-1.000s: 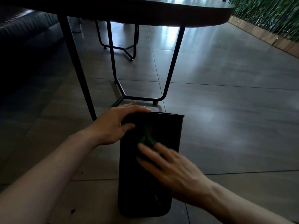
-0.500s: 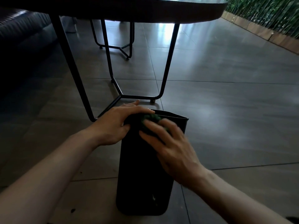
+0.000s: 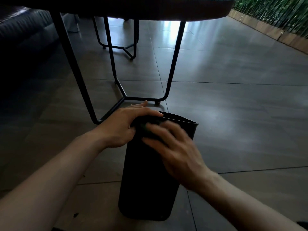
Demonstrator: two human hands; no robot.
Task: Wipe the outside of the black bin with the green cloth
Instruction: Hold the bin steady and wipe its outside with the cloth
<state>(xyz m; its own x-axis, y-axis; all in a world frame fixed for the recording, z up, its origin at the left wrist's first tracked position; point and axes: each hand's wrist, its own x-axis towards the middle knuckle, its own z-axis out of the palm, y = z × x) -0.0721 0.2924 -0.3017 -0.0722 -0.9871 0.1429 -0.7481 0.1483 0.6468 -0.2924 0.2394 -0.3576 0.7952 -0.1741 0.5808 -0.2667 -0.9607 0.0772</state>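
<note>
Tall black plastic bin [image 3: 146, 180], rectangular with rounded corners, stands on the floor at lower centre of the head view, tilted so its open top leans away from the camera toward 12 o'clock; near wall faces the viewer. Rim visible at the far right corner. Green cloth [image 3: 145, 127], crumpled, mostly hidden and very dark, sits against the near wall just under the rim, at the bin's 11 o'clock corner; only a small patch shows between the two hands.

Right hand [image 3: 173, 147] lies flat on the bin's upper near wall, fingers straight and spread apart, fingertips pressing on the cloth; hand is motion-blurred. Whether the thumb hooks the cloth, cannot tell. Left hand [image 3: 126, 125] clamps the bin's top left corner: fingers curl over the rim toward 12 o'clock, thumb down the near wall, touching the cloth's left edge. Both bare forearms enter from 6–7 and 5 o'clock.

Dark grey glossy tiled floor [image 3: 233, 114] under the bin, light glare at 12–1 o'clock. Dark round-edged tabletop [image 3: 150, 7] spans the top edge at 12 o'clock, on a black bent metal tube frame [image 3: 141, 98] whose base bar runs just beyond the bin, near the left fingertips. Second similar frame further back. Dark ribbed sofa [image 3: 21, 30] at 10 o'clock. Green plant wall with wooden kerb [image 3: 275, 19] at 1–2 o'clock. Small dark specks on tiles at 7 o'clock.
</note>
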